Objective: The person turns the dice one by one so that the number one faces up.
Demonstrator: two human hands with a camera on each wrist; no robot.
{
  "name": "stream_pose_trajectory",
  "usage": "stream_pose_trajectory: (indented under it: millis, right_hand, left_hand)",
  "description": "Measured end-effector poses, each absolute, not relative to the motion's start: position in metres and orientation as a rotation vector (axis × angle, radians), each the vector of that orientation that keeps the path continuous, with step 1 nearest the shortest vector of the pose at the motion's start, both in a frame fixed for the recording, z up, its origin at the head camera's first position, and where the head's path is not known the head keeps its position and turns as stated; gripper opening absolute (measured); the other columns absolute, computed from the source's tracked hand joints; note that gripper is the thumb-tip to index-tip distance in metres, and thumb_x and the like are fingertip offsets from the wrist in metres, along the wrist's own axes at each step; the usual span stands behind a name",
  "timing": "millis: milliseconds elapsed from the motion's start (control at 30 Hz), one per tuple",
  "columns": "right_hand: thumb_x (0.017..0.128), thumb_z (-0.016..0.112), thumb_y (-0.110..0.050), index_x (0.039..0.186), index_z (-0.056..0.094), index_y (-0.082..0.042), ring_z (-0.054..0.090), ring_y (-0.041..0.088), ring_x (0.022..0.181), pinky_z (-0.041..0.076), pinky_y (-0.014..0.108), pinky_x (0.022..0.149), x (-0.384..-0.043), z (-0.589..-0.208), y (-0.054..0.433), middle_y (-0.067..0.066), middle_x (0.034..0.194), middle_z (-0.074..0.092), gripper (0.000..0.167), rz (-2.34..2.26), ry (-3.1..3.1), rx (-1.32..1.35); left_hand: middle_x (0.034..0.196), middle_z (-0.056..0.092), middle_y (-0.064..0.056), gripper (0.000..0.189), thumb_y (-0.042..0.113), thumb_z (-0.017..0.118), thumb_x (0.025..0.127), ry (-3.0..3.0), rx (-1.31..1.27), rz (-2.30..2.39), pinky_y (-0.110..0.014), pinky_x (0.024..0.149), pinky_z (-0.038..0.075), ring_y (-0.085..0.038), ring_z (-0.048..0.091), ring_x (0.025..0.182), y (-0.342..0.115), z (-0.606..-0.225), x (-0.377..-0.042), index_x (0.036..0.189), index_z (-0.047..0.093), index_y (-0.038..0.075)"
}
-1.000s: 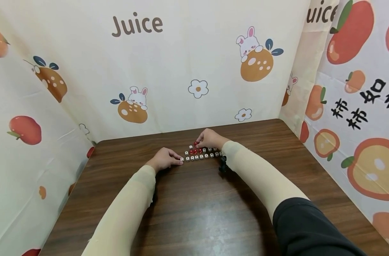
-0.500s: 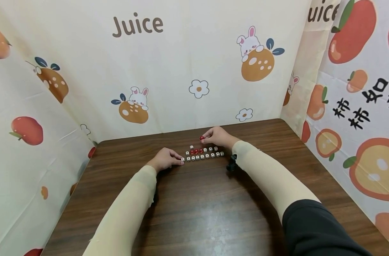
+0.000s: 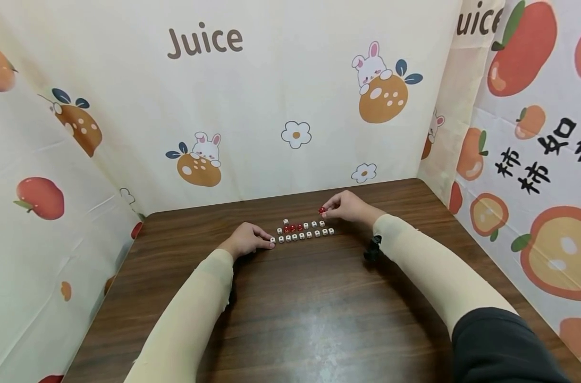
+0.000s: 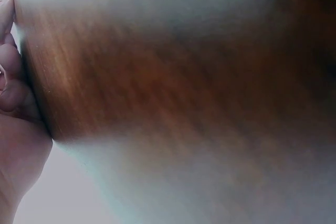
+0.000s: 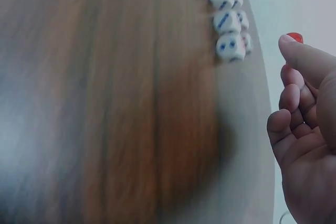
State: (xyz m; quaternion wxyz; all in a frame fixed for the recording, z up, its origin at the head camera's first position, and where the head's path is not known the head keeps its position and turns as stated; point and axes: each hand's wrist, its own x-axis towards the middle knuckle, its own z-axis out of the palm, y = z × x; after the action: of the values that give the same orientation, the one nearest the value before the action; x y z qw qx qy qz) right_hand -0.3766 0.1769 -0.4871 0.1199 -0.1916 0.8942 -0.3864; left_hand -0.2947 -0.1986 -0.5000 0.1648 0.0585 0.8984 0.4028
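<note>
My right hand (image 3: 348, 206) pinches a red die (image 3: 321, 210) between thumb and fingertips, behind the right end of the rows; its red edge shows past the thumb in the right wrist view. A front row of white dice (image 3: 302, 236) lies across the table. Behind it runs a second row with red dice (image 3: 292, 228) among white ones, and a single white die (image 3: 286, 221) sits further back. At the front row's left end, my left hand (image 3: 244, 238) holds the end white die (image 3: 272, 240) between thumb and finger. The left wrist view shows only curled fingers (image 4: 13, 77), no die.
The brown wooden table (image 3: 290, 298) reaches back to a fruit-printed curtain (image 3: 252, 96). Another printed sheet (image 3: 534, 159) hangs along the right side. A black wrist device (image 3: 372, 249) sits under the right forearm.
My right hand has lifted the red die away from beside the back white die and carried it rightward, past the rows' middle. The left hand stays at the front row's left end.
</note>
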Motion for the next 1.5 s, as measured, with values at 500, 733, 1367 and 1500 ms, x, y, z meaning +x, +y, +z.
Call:
stream_pose_trajectory:
  millis: [500,733,1367,1500]
  right_hand:
    - [0.098,0.091,-0.024,0.11,0.092,-0.012,0.057,0.013,0.077,0.048,0.03,0.073,-0.373,-0.5,0.199,-0.007,0.082,0.078,0.017,-0.985,2.619,-0.66]
    - [0.098,0.09,-0.02,0.112,0.092,-0.01,0.056,0.011,0.073,0.046,0.028,0.071,-0.369,-0.5,0.196,-0.006,0.077,0.074,0.017,-0.946,2.621,-0.698]
    - [0.097,0.089,-0.02,0.116,0.091,-0.009,0.056,0.01,0.07,0.047,0.027,0.072,-0.371,-0.502,0.198,-0.008,0.075,0.071,0.023,-0.953,2.588,-0.716]
    - [0.096,0.089,-0.018,0.117,0.09,-0.008,0.055,0.01,0.069,0.047,0.028,0.071,-0.372,-0.5,0.199,-0.007,0.075,0.072,0.024,-0.978,2.565,-0.708]
  left_hand:
    - [0.118,0.085,-0.006,0.023,0.026,0.097,0.093,2.544,0.145,1.137,-0.027,0.063,0.051,-0.012,0.055,0.066,-0.197,-0.498,-0.297,0.111,0.092,0.013]
    - [0.119,0.085,-0.007,0.024,0.025,0.096,0.094,2.541,0.165,1.142,-0.026,0.063,0.052,-0.012,0.056,0.067,-0.197,-0.498,-0.295,0.113,0.091,0.011]
    - [0.092,0.078,-0.001,0.038,0.034,0.093,0.098,2.476,0.182,1.211,-0.03,0.061,0.051,-0.016,0.06,0.068,-0.208,-0.494,-0.299,0.129,0.087,0.013]
    - [0.073,0.067,0.0,0.033,0.039,0.086,0.104,2.467,0.105,1.287,-0.03,0.056,0.045,-0.014,0.056,0.062,-0.207,-0.484,-0.305,0.126,0.088,0.015]
